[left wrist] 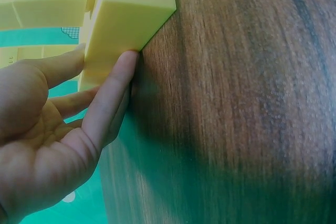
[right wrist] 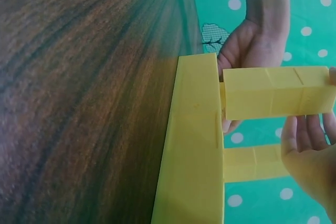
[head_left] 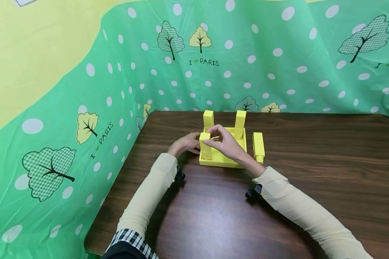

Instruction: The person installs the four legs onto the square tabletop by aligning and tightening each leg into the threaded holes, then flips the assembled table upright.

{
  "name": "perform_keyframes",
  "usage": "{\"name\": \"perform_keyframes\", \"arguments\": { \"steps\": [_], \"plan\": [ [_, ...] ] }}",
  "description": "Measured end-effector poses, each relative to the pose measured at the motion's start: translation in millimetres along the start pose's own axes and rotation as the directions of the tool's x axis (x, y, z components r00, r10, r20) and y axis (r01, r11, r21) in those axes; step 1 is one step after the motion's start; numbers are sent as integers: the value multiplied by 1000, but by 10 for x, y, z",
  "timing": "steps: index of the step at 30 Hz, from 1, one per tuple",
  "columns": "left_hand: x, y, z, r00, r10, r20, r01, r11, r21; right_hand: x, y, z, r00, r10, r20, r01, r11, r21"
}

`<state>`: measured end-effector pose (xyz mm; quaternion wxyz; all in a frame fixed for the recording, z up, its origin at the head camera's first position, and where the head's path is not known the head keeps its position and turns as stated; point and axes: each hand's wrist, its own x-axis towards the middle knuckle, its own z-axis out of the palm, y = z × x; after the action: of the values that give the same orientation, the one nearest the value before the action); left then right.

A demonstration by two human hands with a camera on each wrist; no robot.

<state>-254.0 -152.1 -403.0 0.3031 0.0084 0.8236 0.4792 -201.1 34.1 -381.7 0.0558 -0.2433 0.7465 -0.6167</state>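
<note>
person working at a dark brown wood-grain table (head_left: pixel 311 180); i'm taking the shallow yellow plastic-looking square tray (head_left: pixel 223 164) as landmark, and it's sitting flat on the tabletop. left hand (head_left: pixel 188 142) is reaching to the tray's left side and pinching its wall, thumb touching the upper edge, fingers pressing low on the outside. right hand (head_left: pixel 226 143) is coming in over the tray and pinching the top part of a yellow square-sided post (head_left: pixel 206 150), thumb on one side, fingers on the other. that post is standing upright at the tray's near-left corner; in the right wrist view a narrow neck is showing between its base and the tray. two matching posts are also standing up: a far-left yellow post (head_left: pixel 208 120) and a far-right yellow post (head_left: pixel 240 124), each at its own tray corner. a loose yellow block with a round peg end (head_left: pixel 258 144) is lying just beside the tray, to its right, not touching, peg pointing toward the person. cream sleeves (head_left: pixel 149 194) are covering both arms on the near side of the tray, a small black device (head_left: pixel 254 192) sitting at each wrist. behind the tray a green white-dotted cloth (head_left: pixel 253 54) is hanging, printed with trees.
</note>
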Motion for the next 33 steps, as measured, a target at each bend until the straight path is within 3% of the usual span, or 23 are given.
{"name": "perform_keyframes", "arguments": {
  "steps": [11, 17, 33],
  "plan": [
    [7, -11, 1, 1000, 4, 10, -4, 1000, -15, 10, 16, -35, 1000, -16, -10, 17, 999, 28],
    [11, -18, -5, 1000, 6, 11, -6, 1000, -16, 19, -20, -48, 999, -26, 27, 24, 997, 78],
    [0, -12, -3, 1000, 7, 16, -7, 1000, 8, 42, -83, -48, 990, 54, 130, -75, 984, 162]
  ]
}}
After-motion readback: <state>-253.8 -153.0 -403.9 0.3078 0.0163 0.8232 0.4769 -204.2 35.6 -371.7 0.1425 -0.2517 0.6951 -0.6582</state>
